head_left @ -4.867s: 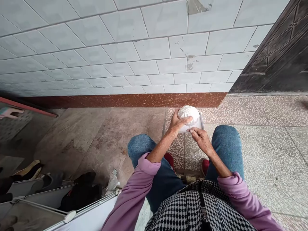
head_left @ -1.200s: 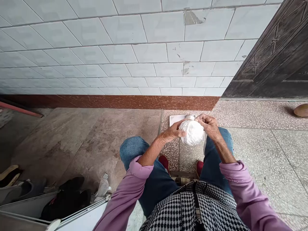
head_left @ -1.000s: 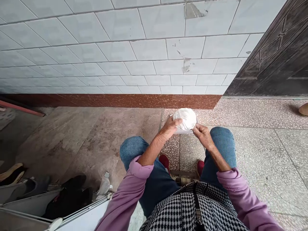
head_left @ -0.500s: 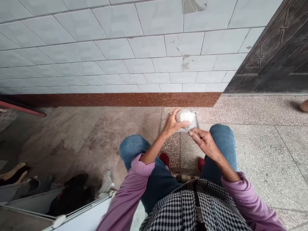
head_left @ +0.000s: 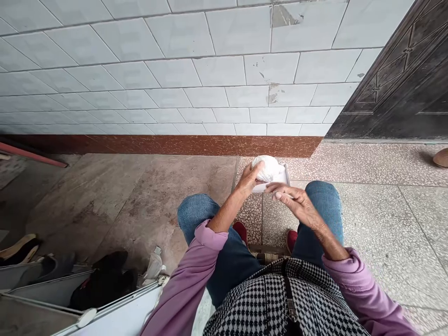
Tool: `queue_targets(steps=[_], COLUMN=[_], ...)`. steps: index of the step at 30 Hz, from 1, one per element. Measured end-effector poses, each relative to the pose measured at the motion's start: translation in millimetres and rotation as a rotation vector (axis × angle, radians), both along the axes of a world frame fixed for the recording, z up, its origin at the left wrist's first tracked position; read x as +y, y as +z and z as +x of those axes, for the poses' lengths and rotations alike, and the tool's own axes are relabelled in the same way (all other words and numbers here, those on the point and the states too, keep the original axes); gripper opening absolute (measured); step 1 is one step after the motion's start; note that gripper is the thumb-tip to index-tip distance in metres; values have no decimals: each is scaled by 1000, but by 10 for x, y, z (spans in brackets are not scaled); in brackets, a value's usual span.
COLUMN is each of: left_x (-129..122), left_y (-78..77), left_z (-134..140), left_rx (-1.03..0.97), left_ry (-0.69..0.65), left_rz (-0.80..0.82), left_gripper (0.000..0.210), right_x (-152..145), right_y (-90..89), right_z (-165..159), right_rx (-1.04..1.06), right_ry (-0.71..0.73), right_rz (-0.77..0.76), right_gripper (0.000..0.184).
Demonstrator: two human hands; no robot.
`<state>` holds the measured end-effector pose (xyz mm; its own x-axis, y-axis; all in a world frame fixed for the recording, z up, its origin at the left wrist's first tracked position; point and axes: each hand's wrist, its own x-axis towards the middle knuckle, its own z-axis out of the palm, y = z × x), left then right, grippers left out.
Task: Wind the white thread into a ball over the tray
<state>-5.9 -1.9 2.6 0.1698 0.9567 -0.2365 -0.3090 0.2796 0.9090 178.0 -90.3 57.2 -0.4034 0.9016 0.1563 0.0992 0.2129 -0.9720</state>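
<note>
A white ball with a ruffled, layered surface (head_left: 269, 167) is in my left hand (head_left: 250, 178), whose fingers and thumb wrap round its left side. Its exact kind does not show. Below the ball is a shallow white tray (head_left: 282, 179), partly covered by the ball and my hands. My right hand (head_left: 292, 200) is just right of and nearer than the ball, thumb and fingers pinched together. A small pale bit shows at the pinch, too small to name. The fingertips of this hand are slightly blurred.
My knees in jeans (head_left: 199, 212) flank the work. A tiled wall (head_left: 189, 98) rises ahead, with a dark door (head_left: 402, 102) at right. A rack with shoes (head_left: 105, 284) stands at lower left. A brown rounded object (head_left: 441, 157) is at the far right edge.
My left hand has turned the ball, and its thumb has moved up onto the ball's near face. My right hand's fingers have shifted slightly left, still pinched.
</note>
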Motion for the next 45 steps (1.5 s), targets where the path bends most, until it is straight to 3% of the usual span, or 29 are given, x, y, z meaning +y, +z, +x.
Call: queue_targets(steps=[2,7,12,24,32,35,40,45], left_x=[52,230,281,517,638,634,503,418], left_y=[-104,-566,-1068,-1760,-2105,-2198,-2307,-2197], left_z=[15,63,144,196,159,137,161,216], left_rx=[-96,-149,-224,-274,-249,-192,-18,161], left_ry=[62,203,222,384,449,431,411,442], left_rz=[-121,-469,-747,-814,-859,-868,-874,-792], left_gripper=[68,67,62,68,77,77,52,31], right_x=[-49,-64,-4,45,161,160,112,84], right_y=[-217,-838,-1194,-1664,-1775,-1798,-1814,-1831], right_z=[-113,-262,-198,-311,-353,-390,-423,-435], right_rx=[16,-133,-201,-180,-184,-193,-203,-180], right_ry=[57,-90,-95,-130,-188,-156,-131,-134], right_rz=[-69,-110,-168,-346,-420,-439,-466,-479], right_gripper=[50,60,57,43,43,41,40,41])
